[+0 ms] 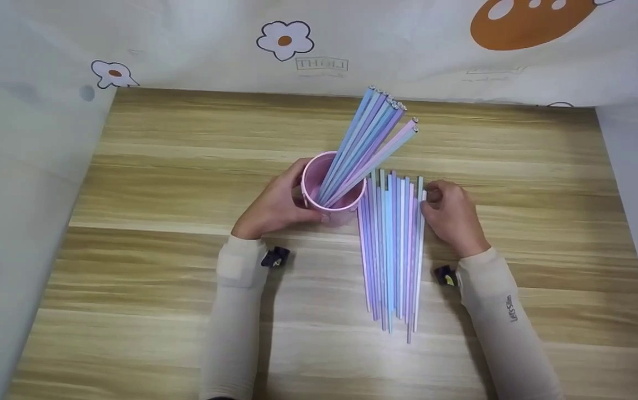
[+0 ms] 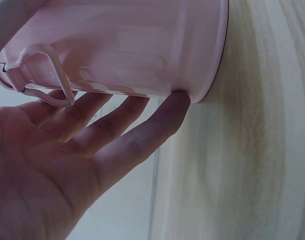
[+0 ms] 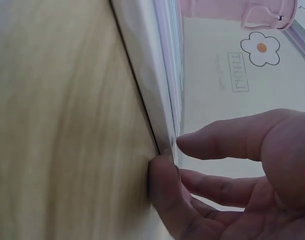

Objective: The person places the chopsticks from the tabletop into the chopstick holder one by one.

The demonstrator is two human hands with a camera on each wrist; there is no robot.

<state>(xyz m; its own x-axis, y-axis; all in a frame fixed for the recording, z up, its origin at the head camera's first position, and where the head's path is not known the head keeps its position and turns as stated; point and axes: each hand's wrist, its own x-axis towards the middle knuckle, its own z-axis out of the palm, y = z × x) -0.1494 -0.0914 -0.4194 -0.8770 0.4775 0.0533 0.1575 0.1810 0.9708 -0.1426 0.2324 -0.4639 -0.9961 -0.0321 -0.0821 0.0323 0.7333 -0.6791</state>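
Note:
My left hand (image 1: 280, 200) holds a pink metal cup (image 2: 127, 45) from its left side, fingers against the wall and thumb around the front. Several long, thin pastel sticks (image 1: 360, 144) lean to the right in the cup, their shiny tips up. Beside the cup, more blue, purple, pink and white sticks (image 1: 389, 255) lie side by side on the table. At the right edge of this row, my right hand (image 1: 455, 214) pinches the far end of a pale stick (image 3: 145, 65) between thumb and index finger.
The wood-grain table (image 1: 174, 266) has a pale flower-printed cloth (image 1: 208, 50) standing behind it and pale walls at both sides. A small wire handle (image 2: 50, 75) sticks out from the cup's side. Dark wrist cameras sit by both cuffs.

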